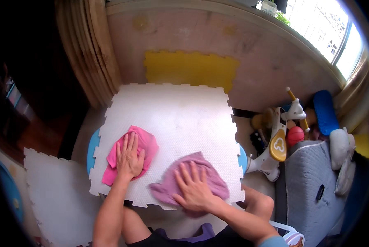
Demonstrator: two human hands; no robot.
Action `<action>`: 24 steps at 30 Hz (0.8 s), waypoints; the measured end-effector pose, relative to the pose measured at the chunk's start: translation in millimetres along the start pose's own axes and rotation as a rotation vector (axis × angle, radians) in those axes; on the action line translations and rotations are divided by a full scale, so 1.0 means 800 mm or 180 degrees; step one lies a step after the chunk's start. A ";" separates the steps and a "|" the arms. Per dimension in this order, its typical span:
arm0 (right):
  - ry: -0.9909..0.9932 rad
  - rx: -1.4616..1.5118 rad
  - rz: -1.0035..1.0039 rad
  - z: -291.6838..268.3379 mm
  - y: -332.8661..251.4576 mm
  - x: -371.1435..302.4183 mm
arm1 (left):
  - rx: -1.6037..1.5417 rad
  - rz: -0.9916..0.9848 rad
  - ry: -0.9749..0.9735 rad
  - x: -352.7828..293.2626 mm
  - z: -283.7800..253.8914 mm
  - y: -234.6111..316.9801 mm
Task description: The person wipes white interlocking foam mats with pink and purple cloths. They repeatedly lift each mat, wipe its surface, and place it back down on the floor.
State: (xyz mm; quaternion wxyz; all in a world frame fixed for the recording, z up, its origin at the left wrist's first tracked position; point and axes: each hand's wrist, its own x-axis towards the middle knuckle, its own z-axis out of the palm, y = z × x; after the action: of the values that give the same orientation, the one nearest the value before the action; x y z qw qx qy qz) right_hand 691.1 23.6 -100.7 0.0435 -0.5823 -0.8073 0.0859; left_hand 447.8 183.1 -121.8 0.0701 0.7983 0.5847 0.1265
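Note:
A white foam mat [180, 115] with jigsaw edges lies flat in front of me, on top of something with rounded blue ends. My left hand [130, 158] rests palm down on a bright pink cloth [147, 142] at the mat's left side, fingers stretched out. Near the mat's front edge, my right hand [194, 187] is spread flat over a mauve cloth [215, 181]. Part of that cloth hangs past the front edge, where it looks slightly blurred. Both cloths are crumpled under the palms, and neither hand has its fingers wrapped round anything.
A white and yellow ride-on toy [275, 144] stands to the right, beside a grey padded cushion [310, 181] and a red ball [295, 135]. Another white foam mat [59, 193] lies at the lower left. A yellow foam piece [188, 68] leans on the far wall.

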 end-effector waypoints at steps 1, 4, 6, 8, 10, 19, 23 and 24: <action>0.0026 0.0012 -0.0078 -0.007 -0.012 0.029 | -0.0009 0.0022 -0.0005 0.000 0.002 -0.002; 0.0299 0.0303 -0.0184 -0.003 -0.014 0.128 | 0.0045 0.0043 -0.0077 0.006 0.009 -0.012; 0.0475 0.0231 0.0232 0.000 0.019 0.146 | 0.0049 0.0021 -0.0046 0.004 0.010 -0.014; 0.0954 0.0089 0.0954 0.007 0.078 0.114 | 0.0046 -0.0009 -0.0007 0.001 0.008 -0.013; 0.0762 -0.0254 0.1101 0.017 0.119 0.045 | -0.0047 -0.0034 0.0079 -0.002 0.004 -0.012; 0.0317 0.0232 0.0046 0.001 -0.008 0.059 | 0.0012 0.0000 0.0176 -0.002 0.007 -0.009; 0.1054 -0.0457 0.0895 0.016 0.132 0.100 | 0.0014 0.0097 0.0157 0.006 0.006 -0.002; 0.1035 -0.0535 0.0914 0.013 0.150 0.075 | 0.0026 0.0082 0.0176 0.005 0.008 -0.007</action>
State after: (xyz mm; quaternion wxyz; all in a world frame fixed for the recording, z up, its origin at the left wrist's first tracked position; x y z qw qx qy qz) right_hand 782.2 116.8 -135.5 0.1116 -0.6990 -0.7028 -0.0713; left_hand 445.5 188.6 -129.3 0.0491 0.8022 0.5767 0.1470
